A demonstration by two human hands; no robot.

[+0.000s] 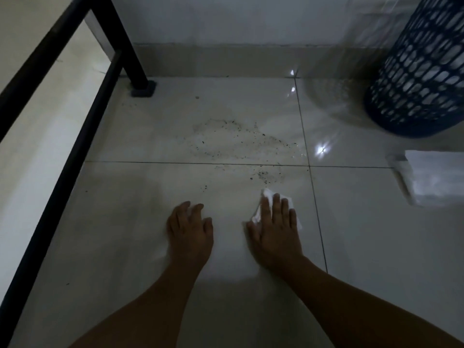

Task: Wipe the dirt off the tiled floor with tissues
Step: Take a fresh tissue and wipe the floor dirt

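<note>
Fingers [276, 209] of the right hand [273, 234] lie straight and close together, pressing a white tissue [266, 193] flat against the tiled floor [376, 247]. Nothing is pinched or curled round. The left hand [192, 227] rests on the floor beside it, fingers spread and slightly bent, holding nothing. It appears to serve as a prop.

The dirt [226, 139] lies beyond both hands as dark specks with a faint ring-shaped film. Most of it is on the far tile, and some is scattered across the grout line onto the near one. The nearest specks sit just ahead of the tissue. A few more lie near the foot of the black frame [143, 89] at the left.

Assessment: wiping is at its outset, with the bulk of the soiling untouched.

Recommendations for the stroke:
- Keep the palm and fingers flat so the pressure is even.
- Work from the outer specks inward and gather them into one heap, since loose grains are likely to skid on the glossy tile.
- Fold the tissue over the heap to trap it.
- Wipe along the grout line, where grains may lodge.
- Expect the film to need a second pass with a fresh sheet from the stack of tissues [437, 177] on the floor at the right, near the blue basket [421, 71].
</note>
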